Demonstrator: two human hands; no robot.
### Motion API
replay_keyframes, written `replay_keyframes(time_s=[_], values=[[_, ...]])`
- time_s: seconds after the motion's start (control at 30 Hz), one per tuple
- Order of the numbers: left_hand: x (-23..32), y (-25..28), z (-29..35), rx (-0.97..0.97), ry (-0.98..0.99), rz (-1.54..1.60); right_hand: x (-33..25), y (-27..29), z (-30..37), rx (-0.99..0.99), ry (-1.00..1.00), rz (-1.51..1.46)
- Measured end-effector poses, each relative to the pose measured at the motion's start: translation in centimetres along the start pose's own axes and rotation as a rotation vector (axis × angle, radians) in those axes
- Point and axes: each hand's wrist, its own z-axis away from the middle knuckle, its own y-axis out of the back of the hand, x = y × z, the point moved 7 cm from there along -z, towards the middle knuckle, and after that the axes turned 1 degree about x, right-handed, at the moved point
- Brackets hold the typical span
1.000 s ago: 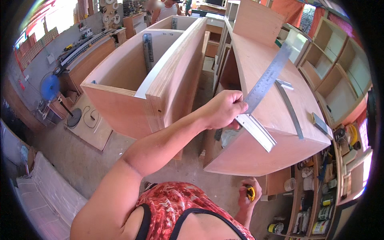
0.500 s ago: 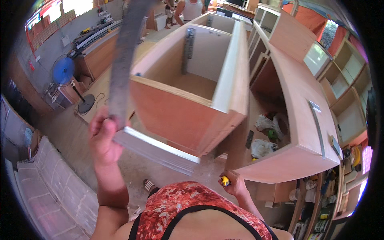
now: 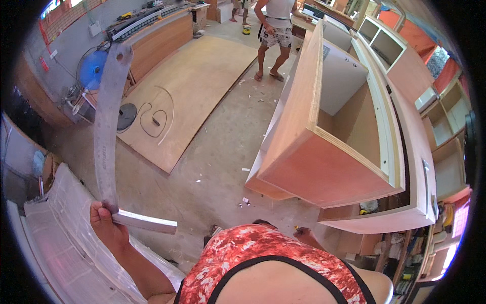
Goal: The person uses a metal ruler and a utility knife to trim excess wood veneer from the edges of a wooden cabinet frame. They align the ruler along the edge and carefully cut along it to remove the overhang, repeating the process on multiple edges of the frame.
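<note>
My left hand [image 3: 108,227] is closed on a large metal try square [image 3: 105,137], gripping it at its corner. The long flat blade stands up from my fist, with a hole near its top end. Its thick silver stock [image 3: 147,222] points to the right. My right hand [image 3: 306,236] is low, just beyond my shirt, closed around a small yellow-and-black tool [image 3: 296,228]; most of it is hidden, so its kind is unclear. A wooden cabinet carcass [image 3: 324,164], open at the top, stands ahead on the right, apart from both hands.
A large plywood sheet [image 3: 197,86] with a cable lies on the floor ahead. A blue fan [image 3: 92,70] stands at the left, near a wrapped pale panel [image 3: 66,223]. Another person [image 3: 277,30] stands beyond the cabinet. A second cabinet [image 3: 374,221] lines the right side.
My view has swung left, so the cabinet sits further right and the plywood sheet shows. The try square has moved left, away from the cabinet. My right hand has drawn closer to my body.
</note>
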Motion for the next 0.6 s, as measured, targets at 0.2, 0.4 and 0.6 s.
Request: replay_keyframes(time_s=[0.2,0.4,0.6], values=[[-7.3,1.9,-7.2,0.025,0.072,0.032,6.8,-10.2,-3.5,-0.189,-0.156,0.15],[-13.5,-6.9,-17.4,-0.145,0.109,0.03,-3.6,-8.0,-4.4,-0.161,-0.419,-0.001],[-18.7,-18.9,-27.2,-0.231,0.194,0.055,-9.7,-5.9,-5.9,-0.141,-0.62,-0.084]])
